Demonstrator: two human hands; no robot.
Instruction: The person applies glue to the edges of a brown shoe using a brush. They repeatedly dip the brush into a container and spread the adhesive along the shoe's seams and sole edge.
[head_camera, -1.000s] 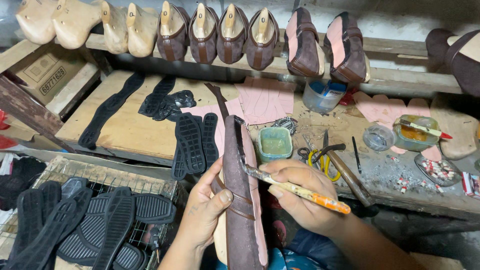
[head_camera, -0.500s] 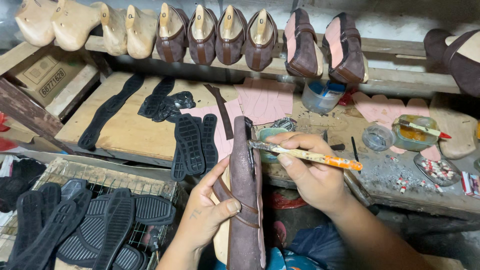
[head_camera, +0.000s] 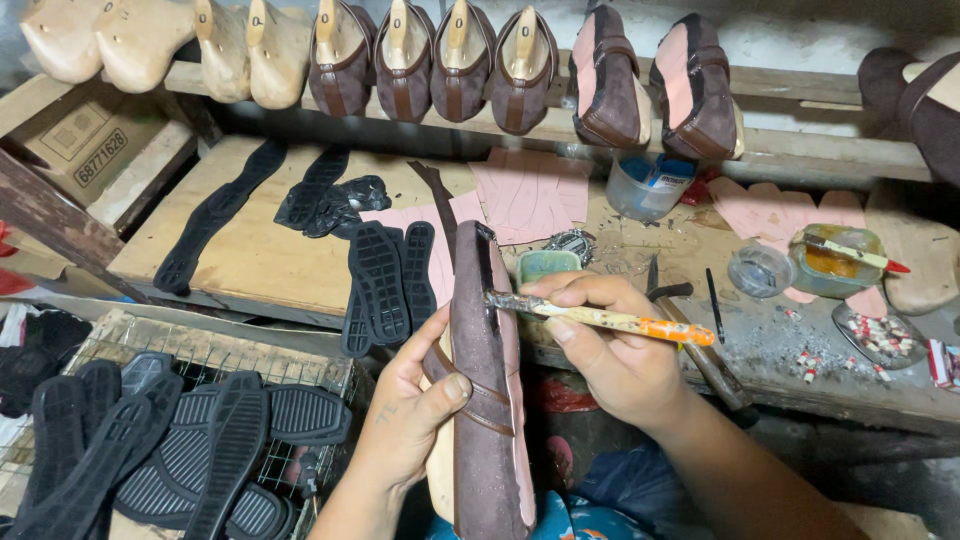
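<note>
Glue going on: right hand grasps brush at shoe edge; left hand clasps it, next stroke needs steadiness.

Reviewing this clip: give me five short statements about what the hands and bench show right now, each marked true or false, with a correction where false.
1. The left hand grips a brown shoe standing toe-up. True.
2. The right hand holds a pair of scissors. False: it holds a brush with an orange handle end.
3. The brush tip touches the shoe's edge near the toe. True.
4. The black rubber soles on the wooden board are white. False: they are black.
5. The shelf at the back is bare. False: shoes on wooden forms stand along it.
</note>
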